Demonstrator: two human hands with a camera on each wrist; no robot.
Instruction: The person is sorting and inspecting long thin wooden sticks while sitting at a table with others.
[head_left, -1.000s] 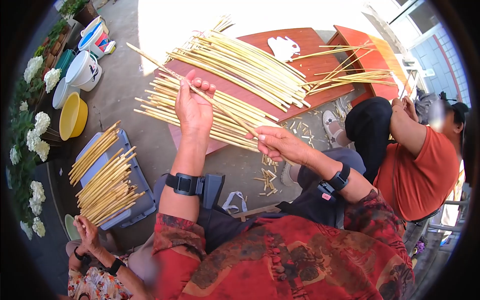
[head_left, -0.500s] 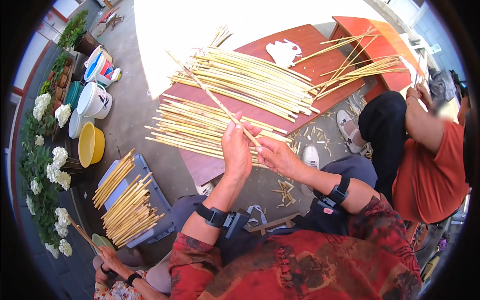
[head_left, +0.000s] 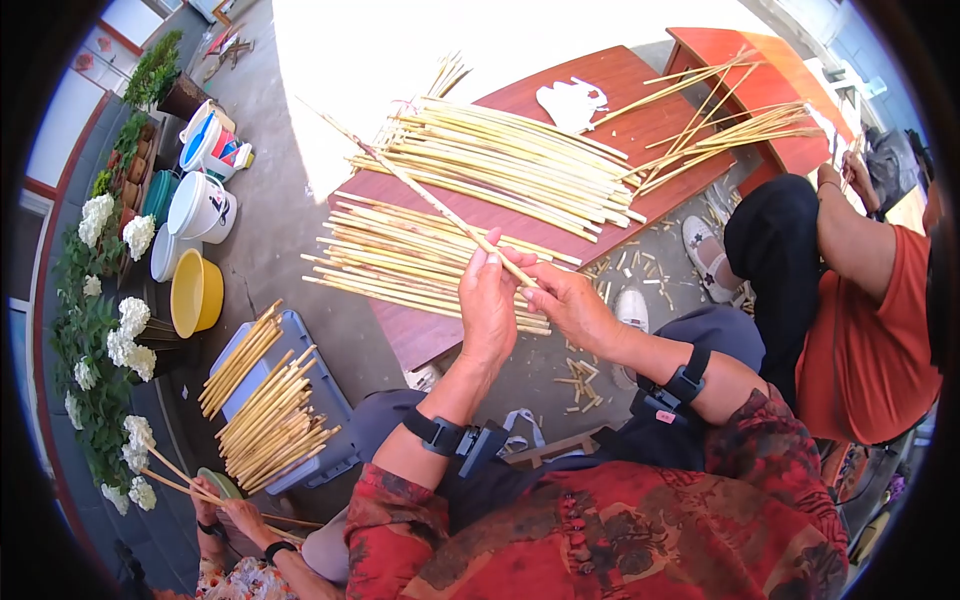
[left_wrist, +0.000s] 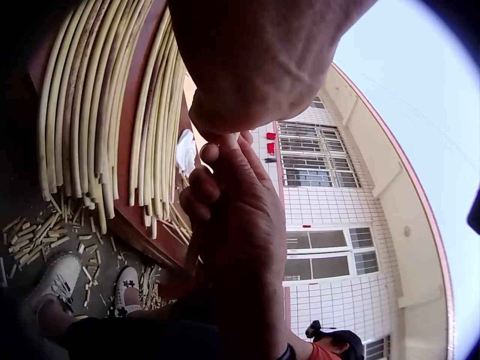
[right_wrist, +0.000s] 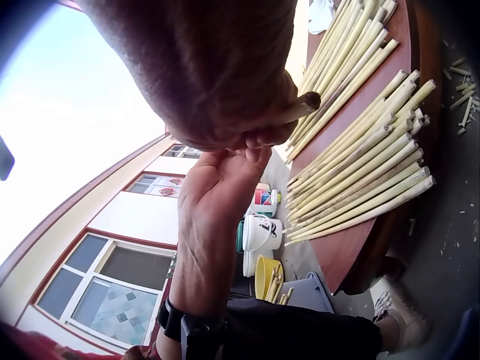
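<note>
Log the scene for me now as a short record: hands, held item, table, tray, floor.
left hand: fingers round the stick, beside the right hand
right hand: grips the stick near its near end
held item: one long stick, slanting up over the table
table: two broad groups of sticks, far and near; white bag beyond the far group
tray: shorter sticks in two bunches
floor: scattered offcuts
stick count: cannot tell, they overlap

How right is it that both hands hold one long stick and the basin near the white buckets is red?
Not the colour: the head view shows that basin is yellow. The left hand and right hand do hold one long stick.
</note>
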